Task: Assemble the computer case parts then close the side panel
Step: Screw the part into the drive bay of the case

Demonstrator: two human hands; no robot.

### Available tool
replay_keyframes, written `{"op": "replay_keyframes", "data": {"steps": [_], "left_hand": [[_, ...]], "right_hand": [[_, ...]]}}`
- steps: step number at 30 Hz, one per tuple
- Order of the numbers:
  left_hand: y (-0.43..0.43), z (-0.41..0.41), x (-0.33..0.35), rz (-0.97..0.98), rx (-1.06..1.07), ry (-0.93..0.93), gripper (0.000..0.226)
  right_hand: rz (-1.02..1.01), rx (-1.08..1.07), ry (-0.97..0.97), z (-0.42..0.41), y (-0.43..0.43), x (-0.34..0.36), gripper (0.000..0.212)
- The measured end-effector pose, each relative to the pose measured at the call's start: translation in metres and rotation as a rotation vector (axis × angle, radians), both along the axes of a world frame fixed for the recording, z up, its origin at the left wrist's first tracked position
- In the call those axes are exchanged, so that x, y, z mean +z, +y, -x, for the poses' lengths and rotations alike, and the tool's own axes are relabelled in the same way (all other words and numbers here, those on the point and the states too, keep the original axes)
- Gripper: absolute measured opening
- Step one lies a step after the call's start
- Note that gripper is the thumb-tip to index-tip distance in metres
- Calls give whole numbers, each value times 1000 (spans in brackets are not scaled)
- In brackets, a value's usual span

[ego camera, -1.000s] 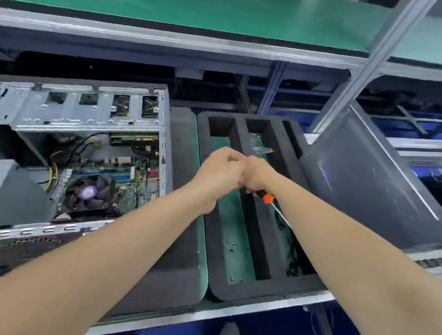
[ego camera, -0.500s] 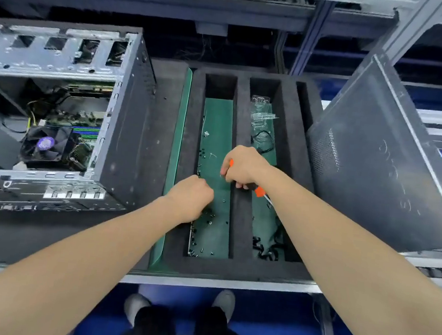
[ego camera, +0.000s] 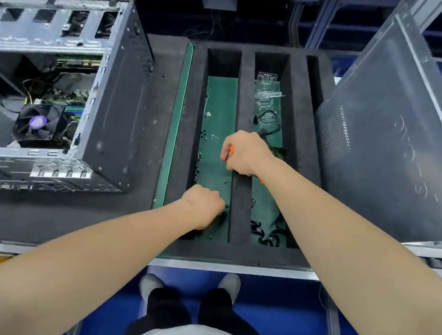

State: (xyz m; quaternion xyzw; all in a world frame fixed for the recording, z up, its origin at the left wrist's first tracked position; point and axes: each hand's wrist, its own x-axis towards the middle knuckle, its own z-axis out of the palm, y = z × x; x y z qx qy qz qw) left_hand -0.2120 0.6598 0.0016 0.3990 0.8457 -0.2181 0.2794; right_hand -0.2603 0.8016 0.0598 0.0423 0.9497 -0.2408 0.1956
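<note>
In the foam tray (ego camera: 233, 250), left hand (ego camera: 205, 206) curls over tiny screws (ego camera: 200, 159) that could slip, hold unclear; right hand (ego camera: 246, 153) grips screwdriver (ego camera: 231, 150).

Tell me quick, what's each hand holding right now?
Left hand: curled over the screws, grip hidden, cannot tell.
Right hand: closed on the orange-handled screwdriver.

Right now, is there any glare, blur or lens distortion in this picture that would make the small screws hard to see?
Head view: the wide lens stretches the side panel and tilts the computer case; head view: bright glare on the case's metal cage; head view: the screws in the foam tray look tiny and soft, darkest beside the left hand.
</note>
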Motion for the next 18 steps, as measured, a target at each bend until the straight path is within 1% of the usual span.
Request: {"op": "replay_keyframes", "data": {"steps": [2,5,7,9,11,13,15,18], "left_hand": [[3,-12,-8,-11,64,-10,23],[1,-13,-10,-59,128,-40,21],[-4,-10,-9,-100,174,-118,22],[-6,-10,-7,-130,176,-178,20],[-7,-13,-6,-167,143,-171,8],[-7,-17,-10,-192,106,-153,9],[-8,-19,-14,-199,88,-156,5],[-9,-19,-16,-186,119,-166,19]], "right_hand": [[-5,3,7,1,-1,-1,35],[-6,3,-3,2,-2,0,34],[-11,2,-17,2,-2,1,33],[-15,-10,-27,3,-3,3,32],[-17,-19,-34,3,-4,4,31],[-23,-26,-39,4,-7,6,29],[-26,-35,-41,5,-8,6,27],[-12,-52,-58,6,-7,7,26]]}}
